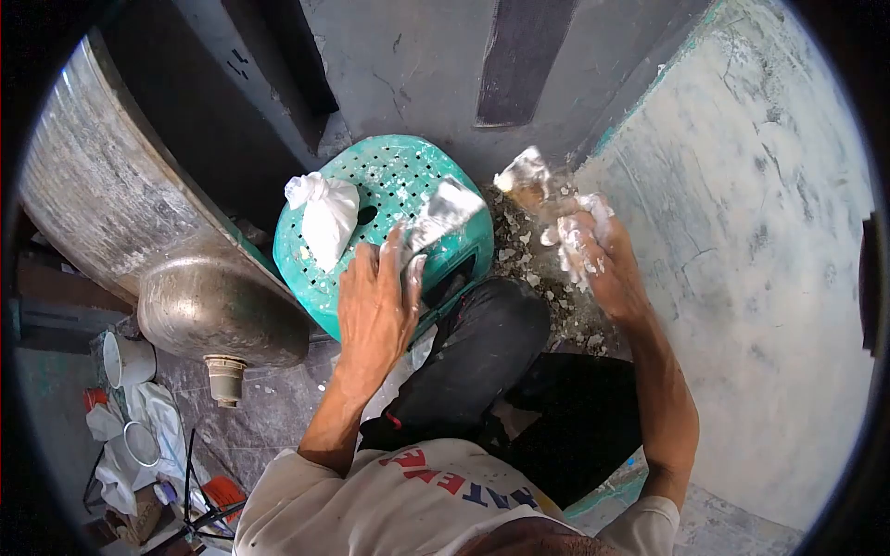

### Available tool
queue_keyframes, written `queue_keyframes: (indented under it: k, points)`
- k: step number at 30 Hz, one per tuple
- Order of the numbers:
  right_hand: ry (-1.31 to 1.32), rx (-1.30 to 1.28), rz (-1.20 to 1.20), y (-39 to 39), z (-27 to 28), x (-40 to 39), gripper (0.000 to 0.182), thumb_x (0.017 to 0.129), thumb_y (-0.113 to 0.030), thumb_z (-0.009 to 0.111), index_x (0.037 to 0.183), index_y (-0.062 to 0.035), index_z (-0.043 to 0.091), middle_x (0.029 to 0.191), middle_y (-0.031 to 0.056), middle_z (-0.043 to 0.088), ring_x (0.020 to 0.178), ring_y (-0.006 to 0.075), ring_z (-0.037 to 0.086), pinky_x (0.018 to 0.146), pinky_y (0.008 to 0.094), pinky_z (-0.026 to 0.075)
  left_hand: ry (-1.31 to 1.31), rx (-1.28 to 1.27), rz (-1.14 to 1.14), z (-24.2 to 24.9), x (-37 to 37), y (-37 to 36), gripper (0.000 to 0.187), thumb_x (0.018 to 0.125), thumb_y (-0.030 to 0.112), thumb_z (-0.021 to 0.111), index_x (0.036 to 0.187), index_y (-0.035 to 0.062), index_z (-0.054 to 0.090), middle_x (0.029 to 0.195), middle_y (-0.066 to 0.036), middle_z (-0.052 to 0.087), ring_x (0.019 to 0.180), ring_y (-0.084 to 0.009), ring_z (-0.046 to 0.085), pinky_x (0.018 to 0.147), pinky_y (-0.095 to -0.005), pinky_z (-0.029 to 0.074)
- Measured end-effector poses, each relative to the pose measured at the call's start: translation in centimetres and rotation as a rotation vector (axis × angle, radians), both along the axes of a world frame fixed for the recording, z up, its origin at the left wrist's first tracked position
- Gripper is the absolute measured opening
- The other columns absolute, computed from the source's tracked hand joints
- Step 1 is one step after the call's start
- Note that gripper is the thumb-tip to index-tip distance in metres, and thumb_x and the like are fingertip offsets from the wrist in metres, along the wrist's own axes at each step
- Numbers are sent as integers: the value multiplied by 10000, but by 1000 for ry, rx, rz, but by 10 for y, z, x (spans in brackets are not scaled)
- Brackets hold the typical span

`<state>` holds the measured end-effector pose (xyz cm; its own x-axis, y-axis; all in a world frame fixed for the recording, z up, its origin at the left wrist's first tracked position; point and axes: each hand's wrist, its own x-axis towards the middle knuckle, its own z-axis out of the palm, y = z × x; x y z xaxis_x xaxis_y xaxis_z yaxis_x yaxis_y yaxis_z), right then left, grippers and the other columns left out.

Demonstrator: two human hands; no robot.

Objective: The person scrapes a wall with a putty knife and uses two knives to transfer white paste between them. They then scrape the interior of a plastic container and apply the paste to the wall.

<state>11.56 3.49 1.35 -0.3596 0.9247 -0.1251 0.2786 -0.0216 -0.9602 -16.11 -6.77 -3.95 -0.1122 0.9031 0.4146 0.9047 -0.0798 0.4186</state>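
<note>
The right hand (pixel 593 252), smeared white with putty, has its grip closed around the handle of a flat metal putty knife (pixel 530 181), whose pale, paste-coated blade points up and away from the wrist — it sits just to the right of the perforated turquoise plastic stool (pixel 389 181), close to the rough grey-white plastered wall (pixel 742 232) beyond. The left hand (pixel 373 301) lies over the front edge of that stool, its grip pinched on a second flat scraper loaded with white putty (pixel 447 211), held tilted over the stool's top; thumb and fingers clamp the near end of the blade. On the stool's left part rests a knotted white plastic bag of powder or paste (pixel 324 215), upright and touching the seat, near the left hand but apart from it. Below the stool, the person's dark-trousered knee (pixel 482 347) is bent up against its front side. To the right of the stool, between it and the wall, the floor is strewn with grey crumbs and flakes of dried plaster (pixel 542 287). To the left of the stool rises a large curved metal tank (pixel 139 222) with a rounded underside and a short drain fitting (pixel 225 378) — further down on that side stand a white enamel mug (pixel 125 360) and crumpled white rags (pixel 153 426).
</note>
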Motion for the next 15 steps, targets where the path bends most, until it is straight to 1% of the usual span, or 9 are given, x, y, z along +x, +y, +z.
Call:
queue_keyframes:
  k: [3,4,5,7,8,10,11,13,15]
  points:
    - [105,43,-26,-3,-6,-9,325,1046,-76,574,1348,11,491,1066,120,701,732,109,581,617,272,488,-199,8,-88,-10,5,-3,451,1010,119,651,1431,-2,543,1001,-207,524,915,-362,575,816,-477,476]
    - [26,126,-56,-7,-1,-13,314,1036,-68,582,1334,17,527,1047,126,700,746,122,599,632,298,508,-353,7,-142,-5,10,-5,400,1034,81,608,1410,-41,543,1018,-211,489,918,-368,557,832,-486,479]
    - [29,126,-53,-8,-2,-12,314,1036,-68,582,1334,17,527,1047,126,700,746,122,599,632,298,508,-351,7,-138,1,12,-4,400,1034,81,608,1410,-41,543,1018,-211,489,918,-368,557,832,-486,479]
    - [-229,777,-123,-6,-1,-12,309,1011,-55,623,1319,-24,618,976,107,674,745,164,622,649,345,534,-185,-30,-53,6,14,1,387,1023,67,600,1392,-45,560,1036,-219,506,967,-379,551,866,-488,471]
    - [-231,773,-115,-9,4,-11,309,1011,-55,623,1319,-24,618,976,107,674,745,164,622,649,345,534,-19,-65,-50,5,4,0,418,988,40,619,1400,-23,583,1066,-213,533,970,-381,561,861,-474,476]
    - [-656,749,48,-15,15,-10,309,979,-61,659,1281,-97,708,928,88,608,797,226,644,687,392,560,85,-87,-50,3,-9,-3,441,963,41,638,1398,-17,593,1071,-196,546,960,-365,556,855,-471,477]
    - [-654,734,50,-17,10,-12,309,979,-61,659,1281,-97,708,928,88,608,797,226,644,687,392,560,199,-111,-55,2,-14,-5,465,938,41,658,1397,-10,604,1077,-179,558,950,-348,551,849,-468,478]
    - [-798,983,207,-21,-5,-20,348,944,-78,676,1280,-152,733,924,79,556,853,262,642,702,412,570,176,-168,-57,1,-19,-15,530,923,28,659,1448,18,589,1098,-166,559,958,-347,544,877,-459,478]
    - [-764,958,276,-20,-14,-24,346,942,-89,669,1275,-153,738,948,83,545,881,259,636,704,409,574,161,-218,-82,8,-21,-23,567,907,18,657,1469,51,588,1110,-173,554,966,-352,532,884,-463,482]
